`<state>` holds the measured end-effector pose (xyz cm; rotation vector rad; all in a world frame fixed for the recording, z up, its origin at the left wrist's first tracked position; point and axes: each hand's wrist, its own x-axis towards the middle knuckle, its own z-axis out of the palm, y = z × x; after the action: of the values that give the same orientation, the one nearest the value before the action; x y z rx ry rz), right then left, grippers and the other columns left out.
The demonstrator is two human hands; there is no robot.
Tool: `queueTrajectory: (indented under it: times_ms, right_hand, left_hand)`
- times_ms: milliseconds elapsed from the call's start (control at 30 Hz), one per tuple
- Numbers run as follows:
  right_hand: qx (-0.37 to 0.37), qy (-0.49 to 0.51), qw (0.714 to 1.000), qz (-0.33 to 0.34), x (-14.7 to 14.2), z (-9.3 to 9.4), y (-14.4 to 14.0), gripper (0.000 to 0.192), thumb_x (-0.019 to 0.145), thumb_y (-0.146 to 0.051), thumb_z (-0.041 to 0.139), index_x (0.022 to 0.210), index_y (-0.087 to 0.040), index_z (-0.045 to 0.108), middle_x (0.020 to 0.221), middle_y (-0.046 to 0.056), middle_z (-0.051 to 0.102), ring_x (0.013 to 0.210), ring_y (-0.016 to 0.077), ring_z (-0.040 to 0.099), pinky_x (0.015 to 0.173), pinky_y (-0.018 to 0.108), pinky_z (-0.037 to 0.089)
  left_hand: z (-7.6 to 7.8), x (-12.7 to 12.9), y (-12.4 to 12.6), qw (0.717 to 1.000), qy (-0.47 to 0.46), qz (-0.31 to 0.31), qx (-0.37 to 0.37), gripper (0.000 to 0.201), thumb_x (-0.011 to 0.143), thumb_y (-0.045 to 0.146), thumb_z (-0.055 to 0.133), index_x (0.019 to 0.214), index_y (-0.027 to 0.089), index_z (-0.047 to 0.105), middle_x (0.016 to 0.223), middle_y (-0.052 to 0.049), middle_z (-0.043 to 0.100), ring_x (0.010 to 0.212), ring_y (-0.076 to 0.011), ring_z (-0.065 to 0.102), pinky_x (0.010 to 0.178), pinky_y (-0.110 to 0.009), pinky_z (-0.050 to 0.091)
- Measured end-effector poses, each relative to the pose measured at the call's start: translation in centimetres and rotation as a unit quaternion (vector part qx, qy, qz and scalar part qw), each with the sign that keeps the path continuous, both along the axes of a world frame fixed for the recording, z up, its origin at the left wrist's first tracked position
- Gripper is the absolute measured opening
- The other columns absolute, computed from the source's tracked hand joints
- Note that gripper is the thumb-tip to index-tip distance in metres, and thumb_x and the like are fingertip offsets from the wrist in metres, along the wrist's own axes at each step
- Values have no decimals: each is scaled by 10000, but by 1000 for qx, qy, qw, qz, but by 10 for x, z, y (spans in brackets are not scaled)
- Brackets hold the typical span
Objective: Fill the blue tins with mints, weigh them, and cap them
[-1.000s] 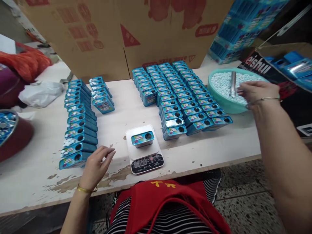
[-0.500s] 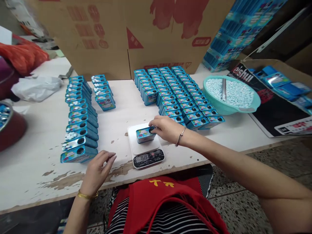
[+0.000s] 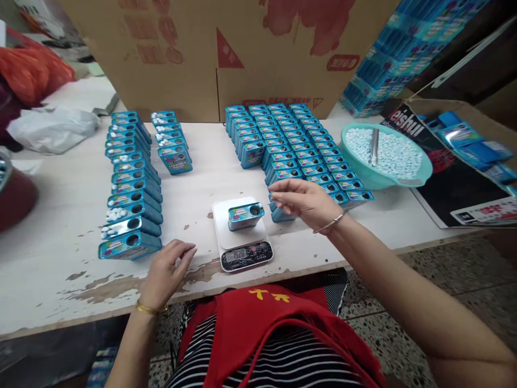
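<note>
From my head camera I look down on a worn white table. A small blue tin sits on the white scale straight ahead of me, its round hole turned to my right. My right hand hovers just to the right of the tin, near it but not touching; the fingers are loosely spread and hold nothing, their tips a little above and beside the tin's holed end. My left hand rests on the table edge to the left of the scale, fingers curled in lightly, also holding nothing, apart from the tin and from the scale.

Behind my right hand stands a block of matching tins in rows, the nearest ones partly hidden by my fingers. To their right is a green bowl full of small white pellets with a metal scoop lying in it. On my left, two more rows of tins run away from me, some with white pellets on top. A big cardboard box stands at the back.
</note>
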<state>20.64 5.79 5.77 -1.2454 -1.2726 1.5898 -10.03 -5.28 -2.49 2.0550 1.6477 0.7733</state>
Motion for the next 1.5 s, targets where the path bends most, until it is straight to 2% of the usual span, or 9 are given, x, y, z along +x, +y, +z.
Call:
queueTrajectory:
  times_ms: [100,233,400,567,833,933,1167,1267,1500]
  right_hand:
    - [-128,143,979,-64,12,-12,-17,234,668,-214,746,875,-153,656,739,5,619,594,62,524,470,158,401]
    - [-199,184,957,-107,20,-37,-44,205,643,-169,760,828,-151,674,767,21,635,628,60,546,521,147,453]
    - [-181,149,962,-139,24,-60,-64,257,599,-210,803,806,-138,671,747,25,651,600,58,551,495,155,426]
    - [-125,124,976,-126,17,-64,-66,357,613,-350,802,854,-137,646,685,8,640,513,55,511,412,164,331]
    - [-149,146,973,-94,-7,-77,-75,403,616,-458,773,816,-139,629,645,-12,608,443,38,446,362,161,241]
    - [-160,145,971,-103,-3,-85,-80,398,624,-467,767,803,-138,630,647,-13,602,441,36,433,359,159,237]
    - [-209,171,951,-152,11,-109,-88,420,579,-467,795,764,-133,622,613,-18,576,422,28,386,354,160,198]
    - [-222,176,943,-176,13,-118,-88,450,545,-489,804,745,-130,620,601,-21,558,409,27,377,343,159,176]
    - [-219,210,930,-208,14,-133,-87,475,535,-521,803,749,-131,635,587,-14,557,378,18,343,326,154,139]
  left_hand:
    - [-1,0,1,1000,1,0,-4,211,897,321,490,904,174,641,819,-38,610,741,-125,545,668,-238,428]
    - [0,3,5,1000,5,-10,-1,202,897,313,490,898,175,638,801,-33,600,725,-121,539,661,-235,429]
    - [5,12,13,999,8,-24,28,173,903,290,496,952,174,615,798,-27,584,733,-120,531,688,-245,442]
    - [28,41,35,988,8,-45,149,237,889,244,528,1113,179,568,907,-59,609,846,-157,561,760,-295,464]
    - [55,106,89,939,180,-213,202,399,885,353,532,1255,208,507,1310,-97,552,1216,-267,463,998,-460,336]
    - [52,103,92,937,178,-233,191,325,898,311,513,1212,229,536,1245,-66,603,1198,-238,490,1041,-461,287]
    - [44,78,87,956,167,-193,145,539,865,385,556,1335,172,400,1115,-111,622,985,-225,568,873,-379,410]
    - [41,83,122,962,155,-174,142,375,883,319,520,1227,176,480,1007,-81,641,902,-208,580,798,-342,427]
    - [18,122,253,970,178,-121,117,337,815,254,566,1141,176,533,1052,-96,609,964,-232,561,822,-346,420]
